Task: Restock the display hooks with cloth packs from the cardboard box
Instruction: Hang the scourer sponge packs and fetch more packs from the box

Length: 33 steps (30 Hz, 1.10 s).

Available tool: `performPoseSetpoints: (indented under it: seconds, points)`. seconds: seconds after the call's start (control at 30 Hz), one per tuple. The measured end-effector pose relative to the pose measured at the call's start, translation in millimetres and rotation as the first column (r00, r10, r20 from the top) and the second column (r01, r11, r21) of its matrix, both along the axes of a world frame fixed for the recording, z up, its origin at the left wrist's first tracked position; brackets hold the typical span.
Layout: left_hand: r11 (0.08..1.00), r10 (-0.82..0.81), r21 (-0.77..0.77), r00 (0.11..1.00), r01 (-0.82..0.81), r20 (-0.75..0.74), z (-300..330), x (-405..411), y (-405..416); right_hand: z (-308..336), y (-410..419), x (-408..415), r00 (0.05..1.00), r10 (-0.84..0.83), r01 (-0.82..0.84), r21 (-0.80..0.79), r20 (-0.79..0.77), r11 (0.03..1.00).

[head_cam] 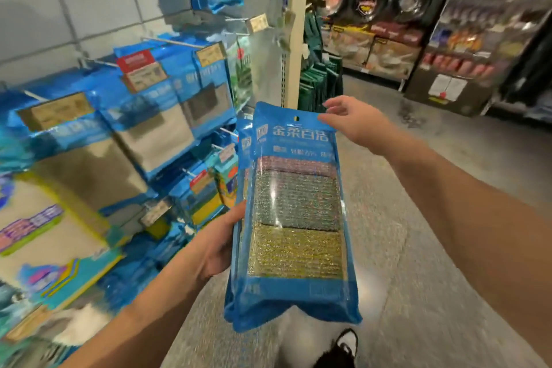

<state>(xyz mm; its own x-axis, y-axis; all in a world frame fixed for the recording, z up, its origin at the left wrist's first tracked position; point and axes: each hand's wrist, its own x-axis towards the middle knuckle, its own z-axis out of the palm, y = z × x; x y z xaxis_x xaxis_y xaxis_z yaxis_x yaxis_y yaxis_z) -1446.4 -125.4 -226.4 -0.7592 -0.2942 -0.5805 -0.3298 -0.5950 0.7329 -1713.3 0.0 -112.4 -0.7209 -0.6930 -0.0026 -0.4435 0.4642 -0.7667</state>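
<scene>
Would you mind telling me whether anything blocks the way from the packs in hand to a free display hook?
Nothing visible does. The left hand grips the cloth packs, the right hand pinches their top, and open air lies between them and the bare hook up left.

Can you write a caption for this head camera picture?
Left hand holds blue cloth packs while right hand pinches the top, beside stocked display hooks.

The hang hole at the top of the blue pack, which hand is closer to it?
Right. The right hand pinches the pack at its top corner, just beside the hang hole. The left hand grips the pack's left edge, far below the hole.
</scene>
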Motion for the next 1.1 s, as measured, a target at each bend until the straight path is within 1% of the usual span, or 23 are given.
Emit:
performPoseSetpoints:
  seconds: [0.07, 0.17, 0.23, 0.3, 0.37, 0.5, 0.63, 0.77, 0.9, 1.03, 1.1]
  points:
    - [0.999, 0.052, -0.003, 0.999, -0.052, -0.006, 0.7, -41.5, -1.8, 16.5, -15.1, -44.5, 0.991, 0.105, -0.099, 0.076, -0.078, 0.992]
    - [0.993, 0.12, 0.007, 0.992, -0.119, -0.034, 9.7, -97.7, 0.3, 41.4, -29.8, -102.5, 0.958, 0.242, -0.213, 0.183, -0.154, 0.96]
    - [0.991, 0.135, 0.022, 0.989, -0.134, -0.055, 18.6, -128.4, -0.7, 53.2, -39.1, -135.9, 0.94, 0.286, -0.24, 0.233, -0.187, 0.942]
    - [0.985, 0.171, -0.012, 0.983, -0.172, -0.066, 27.7, -155.2, -7.3, 62.8, -51.8, -166.8, 0.927, 0.309, -0.257, 0.24, -0.214, 0.936]
    - [0.98, 0.187, -0.058, 0.979, -0.192, -0.076, 34.5, -179.5, -17.7, 72.6, -67.1, -191.8, 0.91, 0.337, -0.286, 0.222, -0.242, 0.932]
    - [0.956, 0.276, -0.059, 0.948, -0.288, -0.158, 47.6, -219.4, -46.1, 96.7, -104.1, -232.0, 0.883, 0.364, -0.335, 0.146, -0.295, 0.931]
    - [0.913, 0.326, -0.179, 0.918, -0.367, -0.226, 69.8, -246.2, -91.4, 130.8, -154.4, -261.8, 0.855, 0.367, -0.366, 0.074, -0.367, 0.927]
    - [0.839, 0.382, -0.277, 0.869, -0.469, -0.315, 93.8, -265.3, -160.9, 166.7, -213.8, -285.0, 0.801, 0.374, -0.408, 0.031, -0.468, 0.912]
    - [0.789, 0.378, -0.343, 0.843, -0.51, -0.382, 127.1, -286.8, -221.0, 203.8, -272.5, -302.5, 0.765, 0.368, -0.442, -0.015, -0.528, 0.897]
    - [0.762, 0.378, -0.352, 0.814, -0.544, -0.441, 152.2, -299.8, -268.7, 238.2, -330.9, -319.3, 0.722, 0.328, -0.439, -0.036, -0.609, 0.898]
    - [0.762, 0.36, -0.351, 0.806, -0.544, -0.469, 162.2, -305.9, -289.1, 252.7, -357.2, -327.7, 0.714, 0.295, -0.436, -0.073, -0.635, 0.897]
